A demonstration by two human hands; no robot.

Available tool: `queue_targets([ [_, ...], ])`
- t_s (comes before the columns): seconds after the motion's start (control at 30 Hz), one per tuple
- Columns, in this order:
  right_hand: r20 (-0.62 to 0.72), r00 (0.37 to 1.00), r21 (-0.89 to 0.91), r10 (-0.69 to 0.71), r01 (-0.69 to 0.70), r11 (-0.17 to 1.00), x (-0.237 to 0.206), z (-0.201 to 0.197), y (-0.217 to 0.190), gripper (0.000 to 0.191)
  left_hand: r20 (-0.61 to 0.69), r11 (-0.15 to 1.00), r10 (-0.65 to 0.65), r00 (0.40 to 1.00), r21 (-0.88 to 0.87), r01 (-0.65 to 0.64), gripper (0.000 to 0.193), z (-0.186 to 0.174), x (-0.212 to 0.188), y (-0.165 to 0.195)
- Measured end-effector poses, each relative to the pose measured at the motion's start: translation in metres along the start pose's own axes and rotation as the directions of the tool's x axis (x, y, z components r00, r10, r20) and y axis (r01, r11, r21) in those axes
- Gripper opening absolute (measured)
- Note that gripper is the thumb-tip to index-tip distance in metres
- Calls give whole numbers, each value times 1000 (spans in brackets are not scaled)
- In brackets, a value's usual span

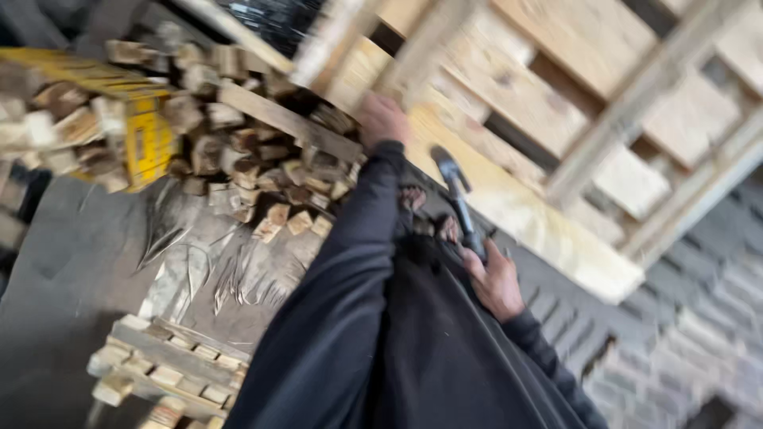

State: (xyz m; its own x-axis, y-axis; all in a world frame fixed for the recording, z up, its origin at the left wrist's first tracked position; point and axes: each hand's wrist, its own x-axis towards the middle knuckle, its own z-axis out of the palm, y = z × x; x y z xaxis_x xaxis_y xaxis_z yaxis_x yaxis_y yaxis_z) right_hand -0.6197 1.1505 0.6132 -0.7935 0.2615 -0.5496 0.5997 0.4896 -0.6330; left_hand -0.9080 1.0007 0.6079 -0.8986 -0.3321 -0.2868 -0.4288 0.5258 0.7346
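My left hand point(382, 119) reaches out in a dark sleeve and rests on the edge of a large wooden pallet point(556, 103) that stands tilted before me; whether its fingers close round a board is blurred. My right hand point(497, 282) is closed on the handle of a dark hammer point(457, 195). The hammer's head points up toward the pallet's pale lower board point(540, 230). My dark jacket fills the lower middle of the view.
A heap of short wood blocks point(254, 167) lies left of the pallet, next to a yellow metal frame point(151, 135). A small slatted pallet point(171, 369) sits at the lower left on grey ground. Grey paving bricks point(683, 334) cover the right.
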Motion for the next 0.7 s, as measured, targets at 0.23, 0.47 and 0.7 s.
queue_targets([
  [0.23,28,981,54,193,-195,979,-29,-9,9,51,139,961,-271,953,-26,277,21,31,-13,-17],
  [0.47,-509,855,-87,95,-160,983,-59,-102,72,49,-105,735,640,761,-205,-647,19,34,-58,-37],
  [0.7,-591,801,-488,-94,-263,833,12,-206,180,46,821,754,482,305,-212,-622,29,37,-181,-107],
])
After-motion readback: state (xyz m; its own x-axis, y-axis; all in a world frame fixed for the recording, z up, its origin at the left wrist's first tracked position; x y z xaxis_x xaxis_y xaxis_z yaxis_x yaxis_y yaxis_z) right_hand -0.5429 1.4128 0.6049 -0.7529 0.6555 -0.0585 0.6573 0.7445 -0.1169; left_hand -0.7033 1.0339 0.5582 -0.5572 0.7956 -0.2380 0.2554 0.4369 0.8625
